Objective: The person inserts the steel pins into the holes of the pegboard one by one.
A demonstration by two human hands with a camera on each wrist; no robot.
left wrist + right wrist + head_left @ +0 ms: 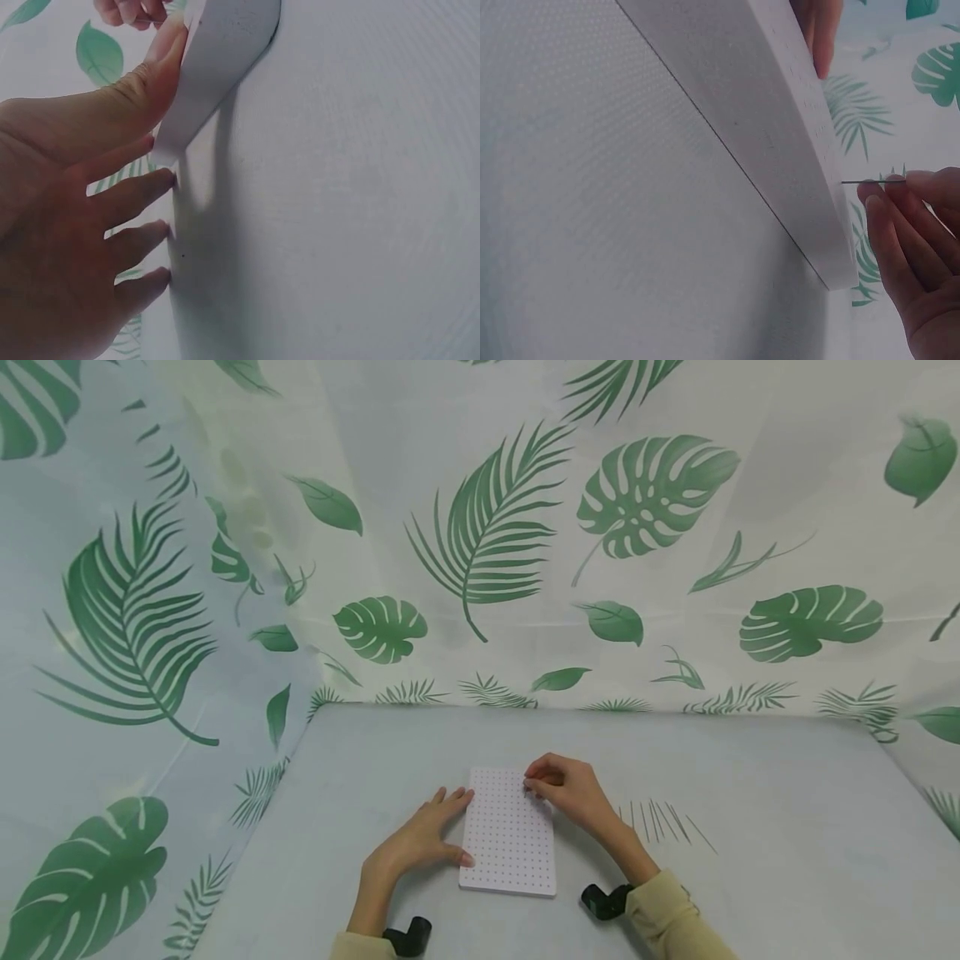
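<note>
The left hand (420,833), grip relaxed with fingers spread, touches the nine o'clock edge of a thick, white, rectangular board (508,843) lying on the whitish bench (787,843). Neat rows of tiny dark dots cover its top; its sides are plain. At its one o'clock, the right hand's (573,789) grip pinches a thin, straight, dark pin (850,182). Similar slender pins (678,823) lie at three o'clock.

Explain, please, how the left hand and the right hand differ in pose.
The left hand has spread fingers; the right hand has curled ones. The left hand touches the left side of the white board; the right hand pinches a thin pin near its far right corner. Both are bare.
</note>
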